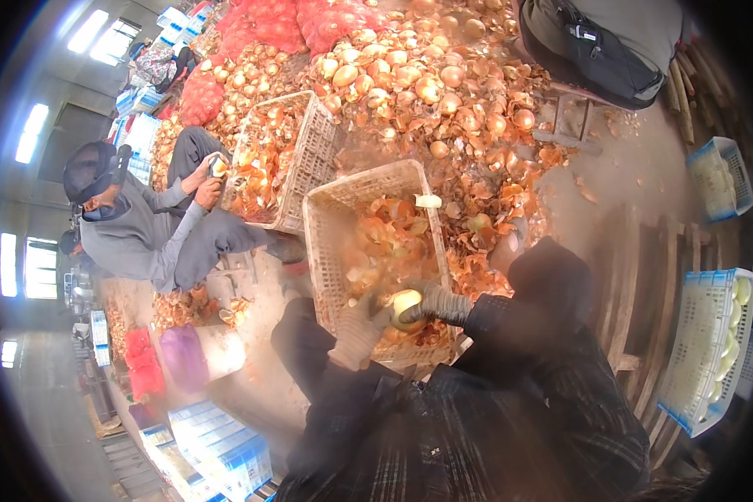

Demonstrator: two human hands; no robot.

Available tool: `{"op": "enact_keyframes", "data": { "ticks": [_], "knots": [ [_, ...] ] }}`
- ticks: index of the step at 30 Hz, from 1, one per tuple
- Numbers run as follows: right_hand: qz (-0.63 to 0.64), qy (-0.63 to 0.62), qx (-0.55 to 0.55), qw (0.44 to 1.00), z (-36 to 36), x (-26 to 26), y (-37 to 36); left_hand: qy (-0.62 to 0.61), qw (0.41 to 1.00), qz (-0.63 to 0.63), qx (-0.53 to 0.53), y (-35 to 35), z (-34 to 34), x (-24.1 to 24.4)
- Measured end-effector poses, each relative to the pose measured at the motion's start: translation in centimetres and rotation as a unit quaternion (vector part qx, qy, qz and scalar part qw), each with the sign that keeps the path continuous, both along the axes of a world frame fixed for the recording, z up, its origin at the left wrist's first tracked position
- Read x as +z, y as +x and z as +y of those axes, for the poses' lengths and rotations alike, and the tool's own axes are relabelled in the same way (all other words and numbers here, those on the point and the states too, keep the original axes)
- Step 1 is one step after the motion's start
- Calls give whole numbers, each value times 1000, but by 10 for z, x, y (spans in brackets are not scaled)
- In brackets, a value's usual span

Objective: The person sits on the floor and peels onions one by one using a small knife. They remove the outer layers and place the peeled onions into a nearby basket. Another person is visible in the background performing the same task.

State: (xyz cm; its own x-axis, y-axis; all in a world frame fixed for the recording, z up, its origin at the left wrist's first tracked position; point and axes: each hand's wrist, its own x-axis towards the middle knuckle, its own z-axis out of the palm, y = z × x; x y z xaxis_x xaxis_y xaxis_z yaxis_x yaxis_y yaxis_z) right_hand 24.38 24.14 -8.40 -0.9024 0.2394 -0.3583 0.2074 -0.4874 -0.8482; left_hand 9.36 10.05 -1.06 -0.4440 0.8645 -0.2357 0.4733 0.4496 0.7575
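Note:
A partly peeled onion (406, 301) is held low over the near end of a white plastic crate (309, 251). My right hand (439, 304), in a grey knit glove, has its fingers wrapped around the onion's right side and underside. Against the onion's left side is my left hand (357, 331), in a paler glove with curled fingers. Blur hides whether the left hand holds a small tool. Loose brown onion skins (389, 235) lie in the crate below. One pale piece of onion (428, 201) rests on the crate's right rim.
A co-worker (144, 219) sits at left, holding an onion beside another skin-filled crate (282, 157). Unpeeled onions (408, 75) and red mesh sacks (263, 28) cover the floor ahead. A second person (608, 44) sits at upper right. Right, a blue-and-white crate (703, 351) holds peeled onions.

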Motion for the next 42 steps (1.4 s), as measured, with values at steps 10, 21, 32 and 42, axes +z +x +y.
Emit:
{"op": "enact_keyframes", "data": {
  "ticks": [10, 21, 32, 42],
  "knots": [
    [-27, 311, 14, 950, 13, 1, -13, 82, 982, -136, 107, 31, 44, 35],
    [141, -160, -136, 967, 17, 23, -1, 54, 991, -75, 94, -18, 14, -63],
    [66, 151, -98, 981, 29, 13, -7, 102, 987, -57, 109, 20, 20, -27],
    [221, -372, -152, 889, 26, 16, -5, -25, 977, 75, 200, 6, -18, -39]
  ]
}}
